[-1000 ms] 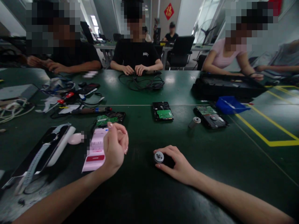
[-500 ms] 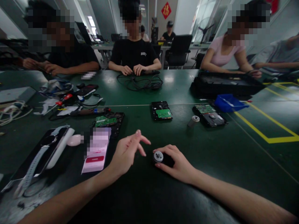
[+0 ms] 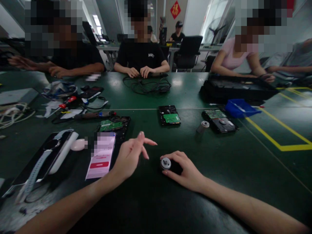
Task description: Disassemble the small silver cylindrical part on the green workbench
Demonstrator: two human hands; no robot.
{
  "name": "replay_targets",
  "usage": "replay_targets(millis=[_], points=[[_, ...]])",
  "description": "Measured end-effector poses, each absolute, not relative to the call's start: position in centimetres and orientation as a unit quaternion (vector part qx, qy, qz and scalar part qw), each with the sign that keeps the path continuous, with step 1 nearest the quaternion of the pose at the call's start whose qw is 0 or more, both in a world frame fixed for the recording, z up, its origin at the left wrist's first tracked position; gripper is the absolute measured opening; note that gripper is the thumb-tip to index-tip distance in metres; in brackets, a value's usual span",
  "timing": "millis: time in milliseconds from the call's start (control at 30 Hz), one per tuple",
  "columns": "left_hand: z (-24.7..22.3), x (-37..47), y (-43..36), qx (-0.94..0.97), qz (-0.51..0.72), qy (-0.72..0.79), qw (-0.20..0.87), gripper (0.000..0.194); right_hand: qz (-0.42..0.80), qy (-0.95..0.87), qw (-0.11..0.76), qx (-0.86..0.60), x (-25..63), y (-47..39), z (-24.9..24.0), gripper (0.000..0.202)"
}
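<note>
My right hand (image 3: 184, 169) curls its thumb and fingers around a small round metal motor (image 3: 165, 163), which stands upright on the green table (image 3: 151, 201). My left hand (image 3: 131, 154) hovers to the left of it with fingers apart, holding nothing. Near my left wrist lies a phone (image 3: 99, 167) with a lit pink screen. A second metal cylinder (image 3: 202, 126), similar to the motor, stands farther off to the right. Beyond my hands a hard drive (image 3: 170, 115) lies with its green circuit board facing up.
Another hard drive (image 3: 220, 121) lies at right beside a blue tray (image 3: 241, 109). Behind it sits a black bin (image 3: 234, 89). At left are a third hard drive (image 3: 114, 125), an electric screwdriver (image 3: 97, 115) and a watch (image 3: 51, 144). Co-workers sit across, one by a coiled black cable (image 3: 148, 86).
My left hand has drawn slightly left, away from the motor, its thumb a little higher. My right hand stays around the motor. The co-worker at left has moved a hand outward.
</note>
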State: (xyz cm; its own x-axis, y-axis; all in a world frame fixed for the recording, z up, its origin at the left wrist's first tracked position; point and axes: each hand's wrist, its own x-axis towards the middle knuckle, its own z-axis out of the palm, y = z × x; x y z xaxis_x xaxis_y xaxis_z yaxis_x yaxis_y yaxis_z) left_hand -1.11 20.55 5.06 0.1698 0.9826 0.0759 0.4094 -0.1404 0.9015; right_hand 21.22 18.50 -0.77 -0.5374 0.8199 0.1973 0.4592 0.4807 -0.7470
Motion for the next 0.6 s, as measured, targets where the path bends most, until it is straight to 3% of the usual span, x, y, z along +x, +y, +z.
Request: replay_targets(millis=[167, 333, 467, 600], points=[[5.4, -1.5, 21.7, 0.643, 0.427, 0.521, 0.365, 0.058, 0.330, -0.813, 0.279, -0.391, 21.3, 18.5, -0.7, 0.035], [5.6, -1.5, 21.0, 0.786, 0.265, 0.366, 0.423, 0.067, 0.327, -0.811, 0.282, -0.395, 21.3, 18.5, -0.9, 0.036], [6.8, -3.5, 22.4, 0.730, 0.236, 0.405, 0.497, 0.077, 0.328, -0.812, 0.278, -0.394, 21.3, 18.5, -0.9, 0.036], [8.0, -5.6, 24.0, 0.712, 0.198, 0.330, 0.588, 0.050, 0.328, -0.813, 0.277, -0.393, 21.3, 18.5, -0.8, 0.037]])
